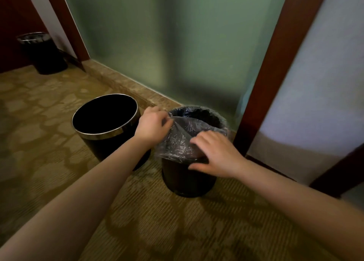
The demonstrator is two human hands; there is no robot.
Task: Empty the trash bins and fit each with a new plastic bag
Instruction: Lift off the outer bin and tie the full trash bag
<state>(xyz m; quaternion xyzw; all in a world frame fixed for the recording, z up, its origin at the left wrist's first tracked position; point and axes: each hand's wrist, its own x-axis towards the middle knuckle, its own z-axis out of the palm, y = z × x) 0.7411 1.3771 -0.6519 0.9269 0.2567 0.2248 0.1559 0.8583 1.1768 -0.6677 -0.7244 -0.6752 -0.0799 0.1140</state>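
Two black round bins stand side by side on the carpet. The left bin (106, 121) has a bare silver rim and no bag in it. The right bin (189, 180) holds a thin clear plastic bag (177, 140) folded over its rim. My left hand (151, 124) pinches the bag's edge at the rim's left side. My right hand (216, 154) lies on the near rim, fingers spread over the plastic and thumb against the bin's wall.
A third black bin (42, 52) with a bag in it stands far left by the wall. A frosted glass panel (177, 44) with a stone sill and dark wooden door frames (275, 67) close off the back and right.
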